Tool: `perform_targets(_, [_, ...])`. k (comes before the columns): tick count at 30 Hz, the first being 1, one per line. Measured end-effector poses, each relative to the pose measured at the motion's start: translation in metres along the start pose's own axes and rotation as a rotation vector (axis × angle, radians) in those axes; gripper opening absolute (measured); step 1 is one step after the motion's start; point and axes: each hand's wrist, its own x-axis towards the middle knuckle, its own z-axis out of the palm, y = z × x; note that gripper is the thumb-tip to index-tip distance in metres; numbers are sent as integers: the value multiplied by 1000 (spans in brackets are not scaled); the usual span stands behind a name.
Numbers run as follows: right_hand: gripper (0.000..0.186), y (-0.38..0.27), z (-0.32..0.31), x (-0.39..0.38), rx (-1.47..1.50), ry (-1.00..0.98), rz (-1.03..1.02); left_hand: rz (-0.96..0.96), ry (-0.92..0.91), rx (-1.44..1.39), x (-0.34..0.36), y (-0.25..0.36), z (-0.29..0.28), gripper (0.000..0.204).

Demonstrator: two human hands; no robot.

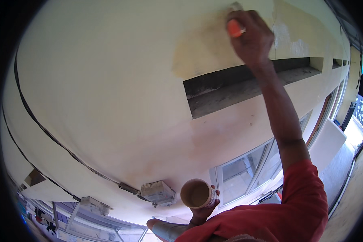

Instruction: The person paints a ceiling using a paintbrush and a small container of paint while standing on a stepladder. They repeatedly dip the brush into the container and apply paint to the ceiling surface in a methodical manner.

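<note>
As the view is read left to right, a long black cable (26, 105) slants down the pale cream plastered wall (109, 88) to a dusty grey, box-shaped fitting (157, 192) low on it. Just right of that, the left hand (203, 212) has its fingers curled round a beige, round-mouthed cup (197, 186); its mouth faces the camera and its axis runs roughly along the line of sight. How full it is: cannot tell. Above and farther right, a tan, darker-toned patch (201, 44) spreads over the wall, ending near the dark grey, long rectangular recess (230, 82). Over the recess, the right hand (252, 38) is closed in a fist on a brush-like tool with an orange handle (234, 28), high on the wall at the tan patch's upper right. Handle end points toward the camera; a blurred pale end shows above the knuckles, so the long axis appears to run upward and in toward the wall, strongly foreshortened. Judgement on progress: partway; the tan patch seems worked over, while the paler wall to its left and the pinkish area (213, 135) below the recess seem untreated. Right of the fist, a whitish, streaky blotch (288, 40) marks yellowish plaster; treated or not, cannot tell.
</note>
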Motion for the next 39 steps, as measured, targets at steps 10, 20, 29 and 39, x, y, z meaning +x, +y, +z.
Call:
perform_targets(10, [10, -81, 5, -8, 1189, -16, 729, 0, 11, -2, -1, -4, 0, 77])
perform_targets(20, [10, 26, -16, 30, 250, 29, 45, -8, 10, -50, -8, -7, 7, 79])
perform_targets(29, [20, -107, -24, -57, 757, -155, -215, -36, 47, -33, 1, -10, 12, 64])
perform_targets(39, [17, 164, -97, -73, 130, 241, 491, 23, 89, -15, -13, -5, 7, 67])
